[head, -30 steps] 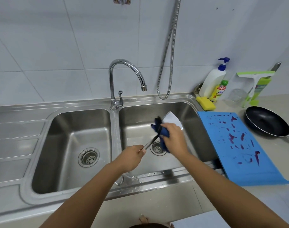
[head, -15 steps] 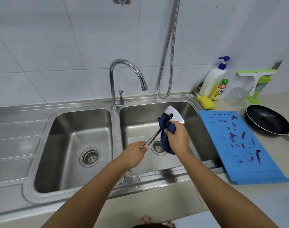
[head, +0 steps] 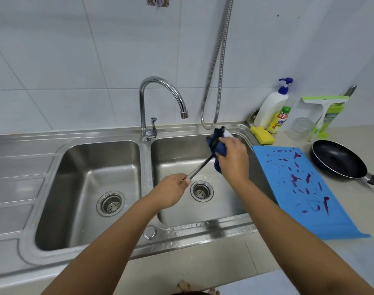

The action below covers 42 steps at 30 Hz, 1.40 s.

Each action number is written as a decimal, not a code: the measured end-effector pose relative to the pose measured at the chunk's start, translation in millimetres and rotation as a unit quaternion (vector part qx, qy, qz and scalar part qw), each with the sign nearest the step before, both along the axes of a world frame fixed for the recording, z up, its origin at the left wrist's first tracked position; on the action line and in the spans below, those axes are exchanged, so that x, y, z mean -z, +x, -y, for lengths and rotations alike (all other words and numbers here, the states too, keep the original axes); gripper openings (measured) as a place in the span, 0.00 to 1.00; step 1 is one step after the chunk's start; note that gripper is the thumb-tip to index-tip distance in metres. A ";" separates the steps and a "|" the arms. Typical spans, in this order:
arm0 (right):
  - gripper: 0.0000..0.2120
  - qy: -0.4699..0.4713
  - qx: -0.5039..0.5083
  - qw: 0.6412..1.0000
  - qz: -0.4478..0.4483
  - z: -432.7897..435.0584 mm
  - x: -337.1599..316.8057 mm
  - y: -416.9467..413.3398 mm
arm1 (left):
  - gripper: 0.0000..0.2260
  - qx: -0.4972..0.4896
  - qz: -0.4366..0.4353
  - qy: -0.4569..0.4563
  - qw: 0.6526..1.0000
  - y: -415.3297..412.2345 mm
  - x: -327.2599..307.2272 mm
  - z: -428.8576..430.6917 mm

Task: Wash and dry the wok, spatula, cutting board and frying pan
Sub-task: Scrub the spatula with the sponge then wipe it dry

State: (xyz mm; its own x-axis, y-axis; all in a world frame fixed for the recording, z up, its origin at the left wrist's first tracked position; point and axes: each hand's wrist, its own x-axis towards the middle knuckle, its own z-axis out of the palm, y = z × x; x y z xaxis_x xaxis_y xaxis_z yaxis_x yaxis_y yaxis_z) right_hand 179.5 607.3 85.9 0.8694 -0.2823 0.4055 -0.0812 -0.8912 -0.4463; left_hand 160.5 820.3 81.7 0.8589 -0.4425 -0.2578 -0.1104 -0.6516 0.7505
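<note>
The dark blue cloth (head: pixel 218 143) has slid up the spatula (head: pixel 200 168) to its blade, now almost covered, near the back wall of the right basin (head: pixel 203 227). The right hand (head: pixel 232 160) curls round the cloth and blade; the left hand (head: pixel 171 193) pinches the handle's end. Drying of the spatula looks nearly done. The stained cutting board (head: pixel 305 188) overhangs the surface (head: pixel 369 209) edge beside the frying pan (head: pixel 337 159); both appear unwashed. The faucet (head: pixel 160 92) spout and the hanging hose (head: pixel 216 81) stand near the blade; toward the person the basin gives more room.
</note>
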 end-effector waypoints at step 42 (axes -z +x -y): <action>0.23 -0.101 0.008 0.993 -0.059 35.9 26.9 -15.6 | 0.13 -0.002 -0.030 0.008 1.000 -25.2 6.5 -1.7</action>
State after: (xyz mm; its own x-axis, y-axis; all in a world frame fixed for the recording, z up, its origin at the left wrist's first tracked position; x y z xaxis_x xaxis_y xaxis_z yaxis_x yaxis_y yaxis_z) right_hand 163.9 571.3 59.0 0.9101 -0.2198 0.3513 -0.1375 -0.9599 -0.2443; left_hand 135.3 822.0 75.2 0.8429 -0.4354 -0.3163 -0.0627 -0.6632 0.7458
